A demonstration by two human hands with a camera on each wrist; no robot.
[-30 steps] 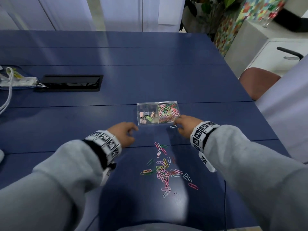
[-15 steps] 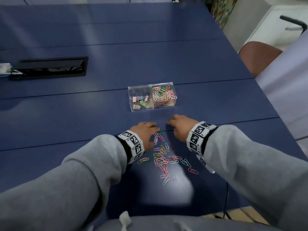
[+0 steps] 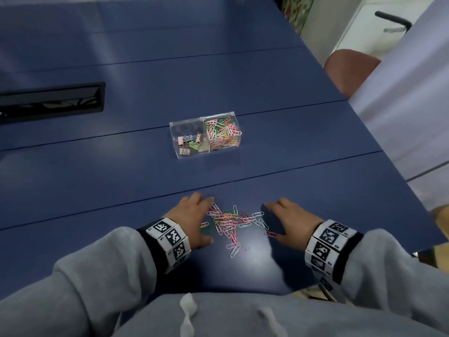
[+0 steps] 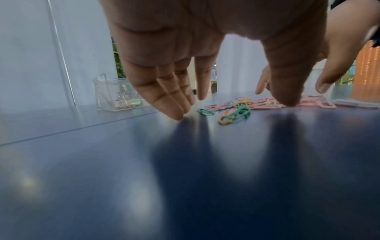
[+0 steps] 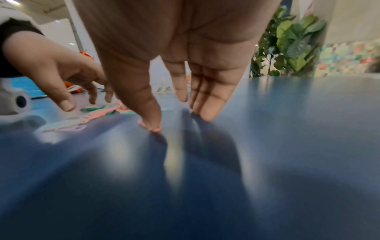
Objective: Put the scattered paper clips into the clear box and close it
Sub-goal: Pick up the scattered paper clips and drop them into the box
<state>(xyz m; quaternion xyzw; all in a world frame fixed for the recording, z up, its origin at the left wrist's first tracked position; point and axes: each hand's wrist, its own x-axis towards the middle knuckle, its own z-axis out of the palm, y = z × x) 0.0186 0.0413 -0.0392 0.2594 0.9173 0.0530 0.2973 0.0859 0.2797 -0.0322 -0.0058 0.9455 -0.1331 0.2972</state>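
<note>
The clear box (image 3: pixel 205 135) stands mid-table with two compartments: binder clips on the left, coloured paper clips on the right. Nearer to me lies a loose pile of paper clips (image 3: pixel 229 222). My left hand (image 3: pixel 198 218) sits at the pile's left edge and my right hand (image 3: pixel 285 220) at its right edge. Both have straight fingers with the tips on the table. In the left wrist view the left fingertips (image 4: pixel 176 113) touch the table and the thumb rests on the paper clips (image 4: pixel 236 113). In the right wrist view my right thumb presses on a pink clip (image 5: pixel 151 128).
The blue table (image 3: pixel 121 178) has a black cable slot (image 3: pixel 48 100) at the far left. Its right edge runs past a brown chair (image 3: pixel 347 69). A plant (image 5: pixel 287 45) stands beyond the table.
Both hands have drawn back from the box towards me and now flank the pile. The clips lie bunched closer together, and the stray clip by the box is gone from there.
</note>
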